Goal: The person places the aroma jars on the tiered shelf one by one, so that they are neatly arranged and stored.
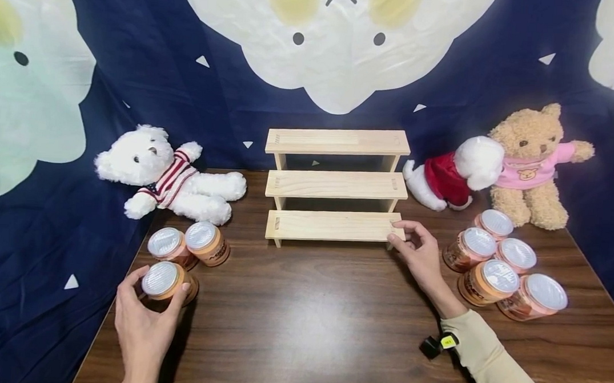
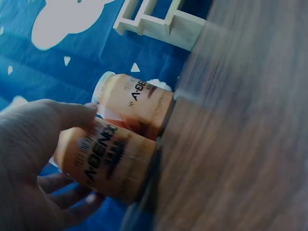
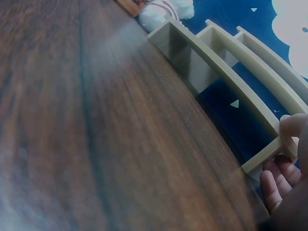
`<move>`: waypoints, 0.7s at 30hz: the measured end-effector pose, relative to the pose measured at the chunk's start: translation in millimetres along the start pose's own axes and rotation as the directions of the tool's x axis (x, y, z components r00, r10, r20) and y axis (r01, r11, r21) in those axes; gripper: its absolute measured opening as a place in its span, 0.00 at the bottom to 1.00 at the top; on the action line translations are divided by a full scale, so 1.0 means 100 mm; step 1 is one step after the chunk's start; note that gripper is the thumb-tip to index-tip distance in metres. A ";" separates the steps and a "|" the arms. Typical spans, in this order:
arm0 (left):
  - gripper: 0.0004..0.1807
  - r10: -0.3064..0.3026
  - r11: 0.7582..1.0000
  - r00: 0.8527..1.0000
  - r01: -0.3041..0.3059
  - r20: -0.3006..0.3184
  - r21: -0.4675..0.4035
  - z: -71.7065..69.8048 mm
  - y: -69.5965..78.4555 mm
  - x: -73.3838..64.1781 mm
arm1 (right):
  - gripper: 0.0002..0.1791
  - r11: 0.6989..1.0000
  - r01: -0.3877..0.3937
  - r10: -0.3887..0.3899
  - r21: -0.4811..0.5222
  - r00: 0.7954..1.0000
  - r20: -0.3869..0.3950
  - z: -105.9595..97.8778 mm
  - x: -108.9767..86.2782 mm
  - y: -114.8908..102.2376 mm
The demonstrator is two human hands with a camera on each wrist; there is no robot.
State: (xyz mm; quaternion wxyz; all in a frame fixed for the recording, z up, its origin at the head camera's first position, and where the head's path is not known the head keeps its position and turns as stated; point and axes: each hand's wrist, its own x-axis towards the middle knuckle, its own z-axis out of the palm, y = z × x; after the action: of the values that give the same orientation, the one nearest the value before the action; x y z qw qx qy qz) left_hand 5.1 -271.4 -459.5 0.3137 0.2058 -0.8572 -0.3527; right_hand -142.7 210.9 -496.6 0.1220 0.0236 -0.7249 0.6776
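Bears (image 1: pixel 172 180) behind both jar clusters (image 1: pixel 490 279)

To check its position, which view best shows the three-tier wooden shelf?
Head view: the three-tier wooden shelf shows nearly whole, all tiers from above. The left wrist view catches one cropped end; the right wrist view is low, slanted and partly cropped.

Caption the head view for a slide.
Left hand grips a jar; right hand holds a three-tier wooden rack.

A beige right sleeve (image 1: pixel 491 351) meets a black, yellow-labelled wrist camera (image 1: pixel 431 347).
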 end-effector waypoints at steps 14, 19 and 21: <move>0.50 0.027 0.998 0.999 -0.029 -0.037 -0.055 0.02 -0.15 -0.02 | 0.16 1.000 0.008 -0.008 0.000 1.000 0.007 0.00 0.00 0.00; 0.48 0.034 0.999 0.997 -0.036 -0.064 -0.040 0.02 -0.14 -0.04 | 0.16 1.000 0.003 -0.003 0.000 1.000 0.006 0.00 0.00 0.00; 0.48 0.046 0.998 0.995 -0.050 -0.085 -0.045 0.02 -0.14 -0.05 | 0.16 1.000 0.000 0.000 0.001 1.000 0.008 -0.01 0.00 0.00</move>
State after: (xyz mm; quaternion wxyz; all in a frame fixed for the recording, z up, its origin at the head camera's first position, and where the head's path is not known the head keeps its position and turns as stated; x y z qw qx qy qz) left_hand 8.5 -276.8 -472.7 0.3627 0.1925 -0.8394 -0.3561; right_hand -142.4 211.4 -496.3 0.1192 0.0264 -0.7251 0.6778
